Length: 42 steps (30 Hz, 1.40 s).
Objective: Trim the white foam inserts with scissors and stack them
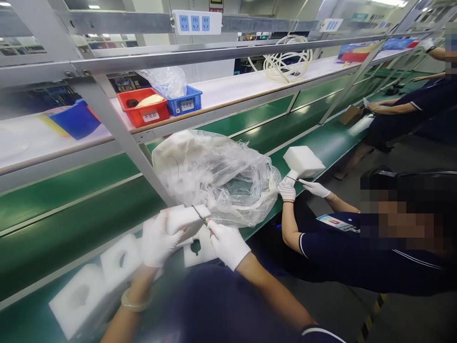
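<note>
1. White foam filled the left hand (156, 242): its gloved thumb and fingers pinched a foam block (183, 217) above the green bench (32, 328).
2. Gloved too, the right hand (230, 244) was closed around a slim dark tool (199, 213), which lay across the block's upper corner; whether it touched was unclear.
3. Judging by the tool's place, work on this block was unfinished; any opening in it was hidden.
4. Below the hands lay a foam piece with a cut-out (190, 258). Leftward, two foam pieces with openings (66, 305) sat together, apparently done.
5. Beyond the block spread a clear plastic bag (217, 176) of white material; how many pieces remained could not be told.
6. Farther off, a co-worker's gloved hands (287, 189) worked beside a larger foam block (303, 161).
</note>
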Available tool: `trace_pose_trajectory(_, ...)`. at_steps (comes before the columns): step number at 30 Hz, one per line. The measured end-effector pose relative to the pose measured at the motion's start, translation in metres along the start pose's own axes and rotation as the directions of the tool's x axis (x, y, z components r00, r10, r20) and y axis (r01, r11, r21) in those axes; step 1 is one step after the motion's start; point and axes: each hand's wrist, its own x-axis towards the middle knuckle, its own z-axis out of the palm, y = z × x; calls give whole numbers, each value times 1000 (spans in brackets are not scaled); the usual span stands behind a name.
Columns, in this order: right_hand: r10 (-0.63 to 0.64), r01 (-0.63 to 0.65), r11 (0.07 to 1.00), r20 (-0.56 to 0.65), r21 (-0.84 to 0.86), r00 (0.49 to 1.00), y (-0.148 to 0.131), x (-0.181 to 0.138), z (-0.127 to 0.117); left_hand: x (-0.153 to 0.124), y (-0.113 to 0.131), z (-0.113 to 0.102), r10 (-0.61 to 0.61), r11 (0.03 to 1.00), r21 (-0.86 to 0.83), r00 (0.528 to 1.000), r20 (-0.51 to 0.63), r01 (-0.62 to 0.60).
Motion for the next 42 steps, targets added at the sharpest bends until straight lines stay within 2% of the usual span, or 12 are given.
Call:
trace_pose_trajectory(3, -3, 2, 998, 10, 56, 1000, 1, -1, 14, -8, -10, 5, 23, 999, -47, 999, 47, -21)
trace_pose_trajectory(10, -110, 112, 981, -20, 155, 994, -7, -11, 1, -14, -18, -4, -25, 996, -94, 991, -132, 13)
trace_pose_trajectory(17, -52, 54, 988, -14, 142, 999, -15, -4, 0, -14, -18, -6, 4, 985, -168, 982, -191, -37)
trace_pose_trajectory(23, -126, 143, 982, -140, 123, 982, -16, -18, 9, -11, -10, -19, 83, 964, -225, 963, -255, -142)
trace_pose_trajectory(25, -65, 154, 932, -268, 328, 961, -10, -17, 10, -6, 3, -23, 69, 969, -202, 939, -337, -143)
trace_pose_trajectory(27, 148, 113, 788, -364, 605, 919, -5, -14, 10, -1, 15, -23, 15, 984, -149, 876, -483, -99)
trace_pose_trajectory(29, 348, 71, 591, -334, 804, 876, -5, -10, 8, 1, 25, -15, -4, 989, -122, 807, -590, -85)
trace_pose_trajectory(30, 376, 78, 524, -312, 848, 873, -8, -8, 8, -1, 30, -7, 9, 987, -124, 794, -608, -106)
trace_pose_trajectory(34, 181, 214, 501, -344, 839, 921, -26, -6, 7, -23, 46, 36, 198, 951, -114, 853, -484, -286)
trace_pose_trajectory(36, 159, 206, 518, -330, 830, 930, -29, -5, 8, -38, 52, 49, 289, 923, -127, 871, -397, -364)
trace_pose_trajectory(40, 153, 97, 507, -200, 856, 968, -9, -2, -2, -46, 44, 38, 415, 879, -197, 900, -136, -435)
trace_pose_trajectory(42, 43, 152, 448, -191, 881, 981, 6, -4, -11, -32, 32, 22, 347, 895, -234, 922, -169, -380)
